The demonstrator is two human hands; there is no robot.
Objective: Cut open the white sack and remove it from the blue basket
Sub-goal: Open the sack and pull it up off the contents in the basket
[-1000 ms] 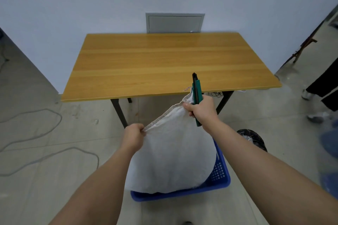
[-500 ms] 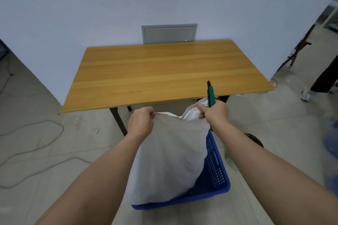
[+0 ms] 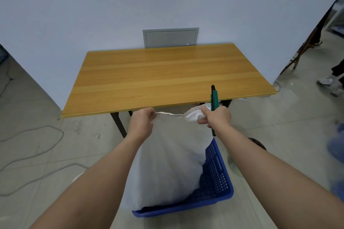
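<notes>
The white sack (image 3: pixel 167 165) stands in the blue basket (image 3: pixel 217 178) on the floor, its top edge stretched between my hands. My left hand (image 3: pixel 142 123) grips the left corner of the sack's top. My right hand (image 3: pixel 216 117) holds the bunched right corner together with a green utility knife (image 3: pixel 213 98), which points upward. The sack's lower part fills the left side of the basket; the basket's right inner wall is exposed.
A wooden table (image 3: pixel 167 76) on dark legs stands just beyond the basket, against a pale wall with a grey panel (image 3: pixel 170 37). Cables (image 3: pixel 37 154) lie on the floor at left. A dark round object (image 3: pixel 257 143) sits right of my forearm. Another person's feet (image 3: pixel 331 82) are far right.
Both hands have risen and spread the sack's top edge level and taut. The sack has been drawn up and leftward, baring more of the basket's right side.
</notes>
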